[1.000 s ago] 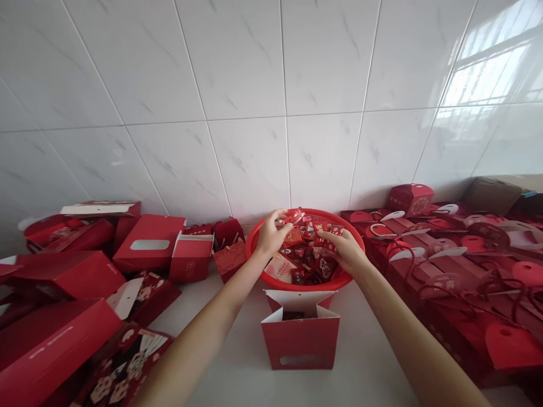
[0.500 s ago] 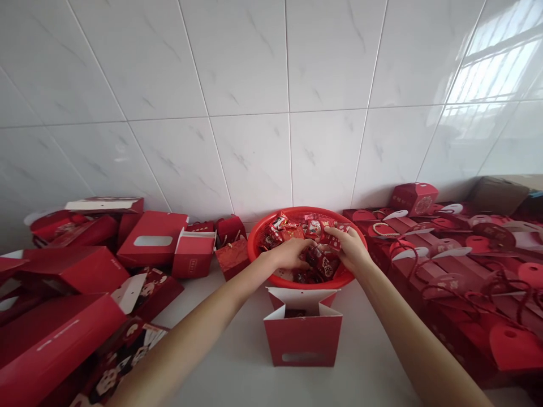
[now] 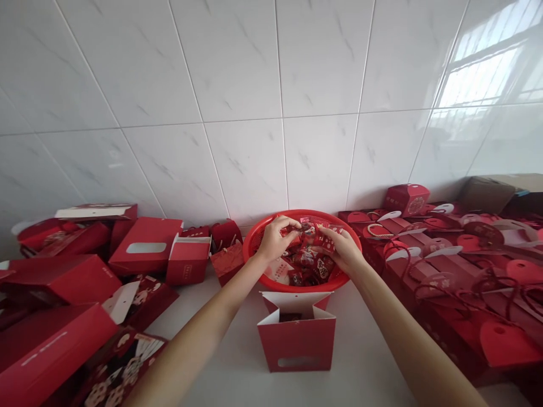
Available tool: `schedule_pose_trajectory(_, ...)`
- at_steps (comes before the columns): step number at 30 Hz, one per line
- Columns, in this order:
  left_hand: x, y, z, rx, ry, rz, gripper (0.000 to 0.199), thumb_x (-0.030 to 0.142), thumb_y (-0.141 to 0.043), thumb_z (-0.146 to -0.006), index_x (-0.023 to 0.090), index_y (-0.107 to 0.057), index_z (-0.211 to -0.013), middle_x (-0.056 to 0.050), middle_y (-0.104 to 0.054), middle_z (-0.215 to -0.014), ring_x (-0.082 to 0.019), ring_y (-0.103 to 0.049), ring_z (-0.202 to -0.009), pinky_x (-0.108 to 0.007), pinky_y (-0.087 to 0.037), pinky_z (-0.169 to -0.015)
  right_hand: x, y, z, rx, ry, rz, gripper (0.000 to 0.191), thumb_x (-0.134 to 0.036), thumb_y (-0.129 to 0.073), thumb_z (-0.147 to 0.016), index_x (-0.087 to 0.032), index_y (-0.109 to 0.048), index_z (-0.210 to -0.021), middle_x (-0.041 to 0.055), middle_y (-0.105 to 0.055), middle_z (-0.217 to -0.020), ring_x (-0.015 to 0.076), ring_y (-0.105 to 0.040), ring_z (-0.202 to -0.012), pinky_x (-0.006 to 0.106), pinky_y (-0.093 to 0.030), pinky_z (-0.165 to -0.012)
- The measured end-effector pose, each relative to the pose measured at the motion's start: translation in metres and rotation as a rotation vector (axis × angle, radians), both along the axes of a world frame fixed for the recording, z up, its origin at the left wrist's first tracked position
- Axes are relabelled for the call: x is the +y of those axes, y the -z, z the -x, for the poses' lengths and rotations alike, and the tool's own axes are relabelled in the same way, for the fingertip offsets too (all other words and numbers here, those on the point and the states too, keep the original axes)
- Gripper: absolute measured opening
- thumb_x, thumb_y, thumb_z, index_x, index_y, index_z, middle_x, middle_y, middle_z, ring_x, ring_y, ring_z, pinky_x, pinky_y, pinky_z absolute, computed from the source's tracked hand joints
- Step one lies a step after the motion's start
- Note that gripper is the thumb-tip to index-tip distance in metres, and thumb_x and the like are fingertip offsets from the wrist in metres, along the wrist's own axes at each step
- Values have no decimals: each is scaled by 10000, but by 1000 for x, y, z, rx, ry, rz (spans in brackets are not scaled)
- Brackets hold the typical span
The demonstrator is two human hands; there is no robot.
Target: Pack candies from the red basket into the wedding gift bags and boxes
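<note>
In a red plastic basket lie several small wrapped candies, most of them in shiny red wrappers. My left hand is over the left part of the basket, thumb and fingers pinched on a small wrapped candy whose details are too small to read. On the right side, my right hand is closed around red candy packets with white print. Just in front of the basket a red paper box stands upright with its top flaps open; something dark shows inside it.
Red gift boxes are piled at the left on the pale tabletop. Rows of red boxes with cord handles fill the right side. A brown carton sits far right, and a tiled wall rises behind.
My left hand has lifted from among the candies and moved up and slightly left, now pinching a candy. My right hand stays at the basket's right with the packets. The view has shifted slightly.
</note>
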State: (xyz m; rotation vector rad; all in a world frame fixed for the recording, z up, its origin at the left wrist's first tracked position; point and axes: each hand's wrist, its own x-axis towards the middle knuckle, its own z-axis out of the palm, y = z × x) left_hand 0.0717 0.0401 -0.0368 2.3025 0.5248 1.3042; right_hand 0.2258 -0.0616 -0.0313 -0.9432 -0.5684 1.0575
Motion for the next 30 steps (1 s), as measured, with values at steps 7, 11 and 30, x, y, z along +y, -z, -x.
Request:
schedule_pose_trajectory(7, -2, 0, 0, 25, 66, -108, 162, 58, -688, -822, 204, -759, -823, -36, -709, -917, -164, -677, -881, -298, -538, -852, -2, -2, 0, 36, -55, 7, 153, -268, -767, -811, -171, -680, -731, 54, -751, -745, 212, -738, -697, 333, -652, -634)
schedule_pose_trajectory(11, -3, 0, 1, 28, 76, -152, 167, 59, -698, -827, 210, -770, -822, -35, -705, -945, -161, -677, -903, -298, -542, -863, -4, -2, -1, 6, -96, -47, 207, -214, -879, -655, -161, -690, -720, 31, -750, -786, 208, -740, -751, 335, -657, -678)
schedule_pose_trajectory(30, -4, 2, -1, 69, 105, -8, 171, 98, -649, -817, 202, -753, -905, -74, -686, -1121, -212, -666, -1083, -397, -527, -1004, -4, 1, -3, -57, 10, -59, 267, -169, -882, -511, -163, -719, -722, 28, -752, -732, 185, -719, -641, 236, -582, -518)
